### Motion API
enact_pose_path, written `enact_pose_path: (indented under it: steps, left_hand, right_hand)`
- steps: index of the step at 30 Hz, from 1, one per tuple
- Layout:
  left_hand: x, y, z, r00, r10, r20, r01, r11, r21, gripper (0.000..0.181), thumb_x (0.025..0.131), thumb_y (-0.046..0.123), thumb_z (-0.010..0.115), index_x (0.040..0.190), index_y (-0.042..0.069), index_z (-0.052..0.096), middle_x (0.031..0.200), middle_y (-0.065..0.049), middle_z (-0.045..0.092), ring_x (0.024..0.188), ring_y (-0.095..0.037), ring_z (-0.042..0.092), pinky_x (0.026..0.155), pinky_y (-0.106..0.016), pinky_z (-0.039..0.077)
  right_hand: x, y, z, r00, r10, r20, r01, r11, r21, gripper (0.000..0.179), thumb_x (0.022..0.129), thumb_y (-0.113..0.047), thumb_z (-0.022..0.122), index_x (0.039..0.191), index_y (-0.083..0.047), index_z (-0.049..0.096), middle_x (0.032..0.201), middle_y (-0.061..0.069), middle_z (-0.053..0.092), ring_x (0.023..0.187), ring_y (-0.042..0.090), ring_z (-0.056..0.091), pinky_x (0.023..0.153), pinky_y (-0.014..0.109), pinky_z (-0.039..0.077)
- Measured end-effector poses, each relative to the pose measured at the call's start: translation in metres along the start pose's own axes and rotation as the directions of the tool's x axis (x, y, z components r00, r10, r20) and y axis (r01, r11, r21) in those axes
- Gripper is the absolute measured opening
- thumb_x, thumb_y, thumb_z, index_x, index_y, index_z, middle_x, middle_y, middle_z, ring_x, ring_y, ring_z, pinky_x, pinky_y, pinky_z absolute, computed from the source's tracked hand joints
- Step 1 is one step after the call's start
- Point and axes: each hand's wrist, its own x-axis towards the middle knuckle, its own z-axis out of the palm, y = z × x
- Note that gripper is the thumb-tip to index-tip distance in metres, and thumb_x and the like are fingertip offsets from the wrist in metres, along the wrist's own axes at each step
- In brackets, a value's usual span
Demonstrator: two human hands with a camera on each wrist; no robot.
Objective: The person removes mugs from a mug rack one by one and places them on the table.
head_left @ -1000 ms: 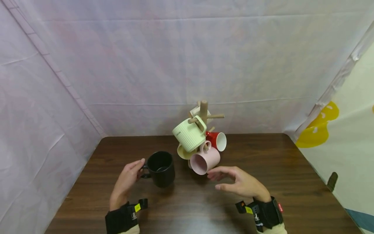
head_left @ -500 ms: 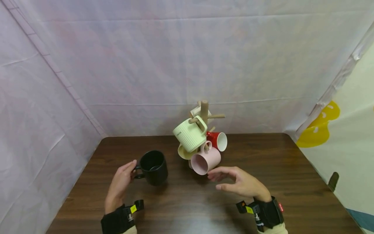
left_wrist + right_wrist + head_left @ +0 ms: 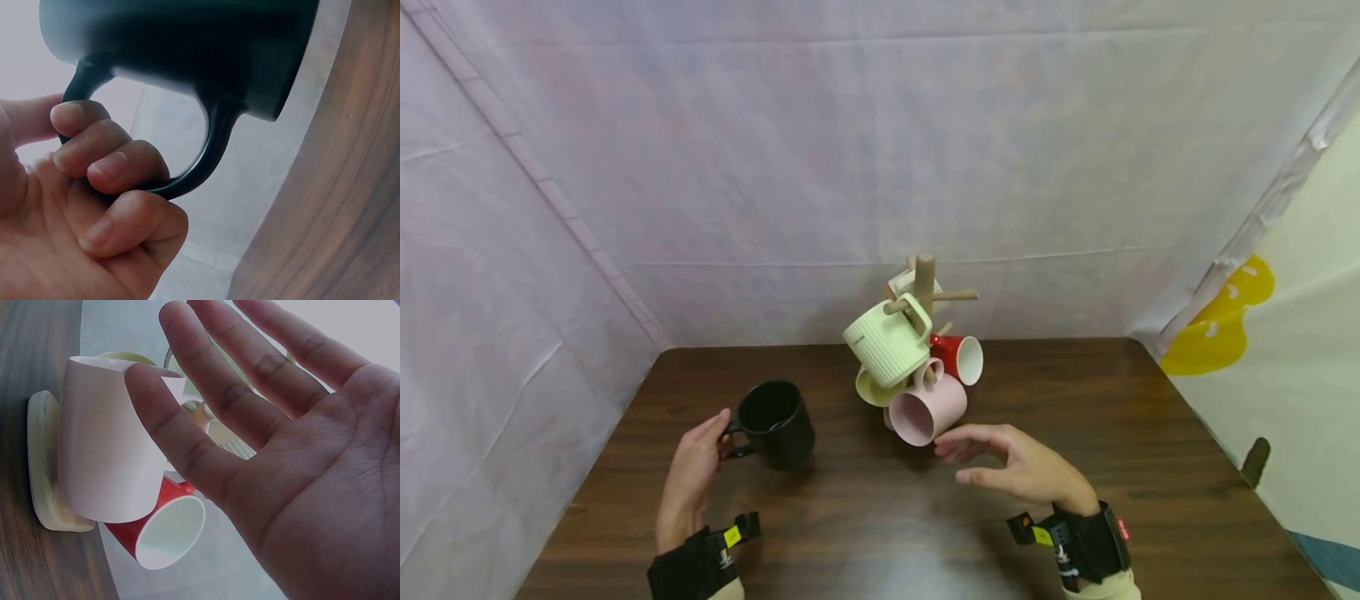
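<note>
My left hand [image 3: 688,475] grips a black mug [image 3: 786,437] by its handle, left of the mug tree. In the left wrist view the fingers [image 3: 128,165] curl through the handle [image 3: 215,150], and a gap shows between the mug's base and the tabletop. My right hand [image 3: 1022,467] holds nothing; its fingers are extended beside a pink mug [image 3: 943,408] hanging low on the wooden mug tree [image 3: 924,279]. Whether the fingertips touch that mug, I cannot tell. The right wrist view shows the palm open before the pink mug [image 3: 109,444].
Also on the tree hang a pale green ribbed mug [image 3: 883,346], a red mug [image 3: 946,354] with a white inside, a partly hidden yellow mug [image 3: 876,392] and a white one [image 3: 904,283] behind. A bare peg [image 3: 958,295] points right. Cloth walls surround the brown table [image 3: 1075,400].
The left hand has carried the black mug leftward, away from the mug tree. The right hand and the hanging mugs have stayed almost where they were.
</note>
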Motion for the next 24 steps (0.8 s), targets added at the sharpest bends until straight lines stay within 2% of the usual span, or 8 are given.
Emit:
enact_pose_path:
  steps: [6,14,19,24]
  left_hand:
    - [-0.001,0.000,-0.004,1.000,-0.018,-0.014,0.017,1.000,-0.020,0.046,0.095,0.051,0.041,0.066,0.015,0.043,0.067,0.005,0.039,0.065,-0.013,0.040,0.065,-0.029,0.034]
    - [-0.003,-0.002,-0.011,0.999,-0.024,-0.036,0.022,0.998,-0.063,0.043,0.100,0.041,0.039,0.067,0.014,0.042,0.067,0.005,0.038,0.064,-0.013,0.039,0.063,-0.029,0.033]
    - [-0.004,-0.004,-0.016,0.998,-0.036,-0.052,0.033,0.997,-0.070,0.043,0.097,0.046,0.041,0.068,0.016,0.044,0.068,0.007,0.039,0.064,-0.011,0.039,0.062,-0.027,0.034]
    - [-0.004,-0.005,-0.019,0.998,-0.042,-0.053,0.038,0.996,-0.077,0.044,0.096,0.049,0.041,0.067,0.016,0.044,0.067,0.008,0.039,0.063,-0.010,0.039,0.061,-0.025,0.034]
  right_hand:
    - [0.000,-0.001,0.001,0.999,0.049,-0.002,-0.049,0.999,0.012,0.037,0.089,-0.010,0.063,0.125,-0.013,0.057,0.115,0.007,0.067,0.103,0.020,0.062,0.084,0.044,0.054]
    - [0.000,0.001,0.000,1.000,0.013,0.000,-0.013,1.000,0.004,0.038,0.089,-0.008,0.063,0.126,-0.011,0.057,0.115,0.007,0.067,0.101,0.020,0.062,0.083,0.043,0.054]
    - [0.000,0.001,0.000,1.000,-0.011,-0.001,0.011,1.000,0.005,0.038,0.089,-0.006,0.061,0.127,-0.010,0.056,0.115,0.008,0.067,0.101,0.021,0.062,0.083,0.040,0.054]
    - [-0.001,0.002,-0.001,1.000,0.012,-0.004,-0.012,1.000,0.016,0.039,0.088,-0.006,0.063,0.126,-0.009,0.056,0.116,0.010,0.067,0.102,0.020,0.062,0.084,0.040,0.055]
